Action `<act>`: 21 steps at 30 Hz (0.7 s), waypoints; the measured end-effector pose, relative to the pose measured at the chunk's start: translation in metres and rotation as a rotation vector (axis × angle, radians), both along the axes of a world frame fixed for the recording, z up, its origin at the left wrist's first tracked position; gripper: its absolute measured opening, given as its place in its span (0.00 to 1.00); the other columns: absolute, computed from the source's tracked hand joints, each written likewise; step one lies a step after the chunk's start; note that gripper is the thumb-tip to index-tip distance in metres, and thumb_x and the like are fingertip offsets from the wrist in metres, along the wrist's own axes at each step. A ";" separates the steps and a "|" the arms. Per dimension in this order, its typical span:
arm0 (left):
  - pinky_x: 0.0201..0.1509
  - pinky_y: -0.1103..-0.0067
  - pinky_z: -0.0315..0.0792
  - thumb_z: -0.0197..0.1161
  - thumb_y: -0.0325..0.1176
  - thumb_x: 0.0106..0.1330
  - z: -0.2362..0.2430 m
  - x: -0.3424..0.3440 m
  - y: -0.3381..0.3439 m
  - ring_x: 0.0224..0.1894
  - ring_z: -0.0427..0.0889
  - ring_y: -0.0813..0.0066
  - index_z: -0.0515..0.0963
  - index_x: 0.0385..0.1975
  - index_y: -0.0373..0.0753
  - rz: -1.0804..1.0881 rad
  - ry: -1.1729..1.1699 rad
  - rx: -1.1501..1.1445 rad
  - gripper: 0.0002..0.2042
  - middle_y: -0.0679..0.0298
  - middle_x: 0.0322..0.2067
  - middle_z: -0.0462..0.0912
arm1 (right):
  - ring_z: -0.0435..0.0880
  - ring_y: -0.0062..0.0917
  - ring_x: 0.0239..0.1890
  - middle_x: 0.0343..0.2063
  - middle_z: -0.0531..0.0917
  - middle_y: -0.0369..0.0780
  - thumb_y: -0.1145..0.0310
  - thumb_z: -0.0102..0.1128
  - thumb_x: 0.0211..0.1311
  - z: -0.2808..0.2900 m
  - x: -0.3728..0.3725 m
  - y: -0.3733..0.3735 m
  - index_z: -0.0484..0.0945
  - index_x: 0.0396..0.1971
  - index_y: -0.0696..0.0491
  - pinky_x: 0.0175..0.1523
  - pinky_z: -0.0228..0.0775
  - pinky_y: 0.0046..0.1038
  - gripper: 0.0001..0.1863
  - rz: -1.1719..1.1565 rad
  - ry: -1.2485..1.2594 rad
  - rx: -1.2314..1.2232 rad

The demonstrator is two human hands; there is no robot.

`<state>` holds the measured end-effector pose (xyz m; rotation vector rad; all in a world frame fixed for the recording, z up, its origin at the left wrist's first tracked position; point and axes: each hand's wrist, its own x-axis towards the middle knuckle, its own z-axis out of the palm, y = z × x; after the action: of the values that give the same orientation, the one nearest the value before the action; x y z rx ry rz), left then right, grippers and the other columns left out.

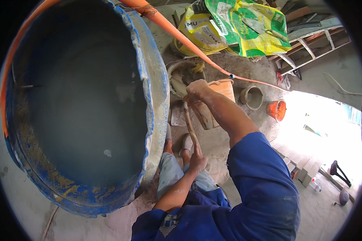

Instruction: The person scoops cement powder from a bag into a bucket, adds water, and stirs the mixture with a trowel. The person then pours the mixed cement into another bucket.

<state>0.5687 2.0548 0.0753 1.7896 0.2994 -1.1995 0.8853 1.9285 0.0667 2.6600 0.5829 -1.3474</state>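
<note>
A tilted orange bucket [205, 115] is just right of the big blue barrel [160, 90]. The right hand's [197, 90] fingers look curled tight over the bucket's edge. The left hand's [198, 162] fingers wrap around a wooden stick [190, 127], right of the barrel too. If the right fingers slip, the bucket could bump a shoe [186, 143] beside the barrel.

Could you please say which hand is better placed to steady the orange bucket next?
Probably the right hand: it is beside the orange bucket, while the left hand, nearer the body, grips the wooden handle.
</note>
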 end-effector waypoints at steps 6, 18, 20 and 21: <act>0.32 0.71 0.72 0.57 0.23 0.54 -0.070 -0.055 -0.012 0.35 0.75 0.61 0.41 0.76 0.44 0.148 0.016 -0.067 0.48 0.47 0.45 0.72 | 0.89 0.35 0.43 0.38 0.89 0.41 0.55 0.68 0.52 0.012 -0.027 -0.023 0.89 0.36 0.47 0.43 0.80 0.37 0.14 -0.127 -0.089 -0.047; 0.12 0.73 0.70 0.59 0.21 0.56 0.005 0.012 -0.053 0.17 0.75 0.71 0.59 0.53 0.38 0.299 0.457 -0.036 0.25 0.57 0.24 0.71 | 0.87 0.44 0.42 0.38 0.87 0.46 0.40 0.63 0.55 0.101 -0.250 -0.201 0.86 0.40 0.48 0.45 0.78 0.43 0.27 -0.805 -0.180 0.142; 0.13 0.71 0.70 0.59 0.20 0.54 0.018 0.019 -0.085 0.17 0.75 0.68 0.60 0.43 0.36 0.293 0.386 -0.080 0.19 0.57 0.21 0.70 | 0.86 0.45 0.42 0.37 0.87 0.48 0.36 0.64 0.54 0.117 -0.309 -0.245 0.86 0.42 0.48 0.46 0.77 0.44 0.30 -0.967 -0.250 0.158; 0.12 0.71 0.70 0.60 0.20 0.54 0.022 0.022 -0.105 0.17 0.75 0.68 0.60 0.43 0.36 0.253 0.372 -0.069 0.19 0.57 0.20 0.70 | 0.86 0.45 0.41 0.37 0.87 0.48 0.36 0.64 0.53 0.130 -0.336 -0.267 0.86 0.42 0.49 0.46 0.76 0.44 0.31 -1.043 -0.319 0.152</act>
<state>0.5904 1.9497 0.0971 1.4133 0.6704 -1.3354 0.5495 1.6612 0.1966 3.3198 -0.8955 -0.9364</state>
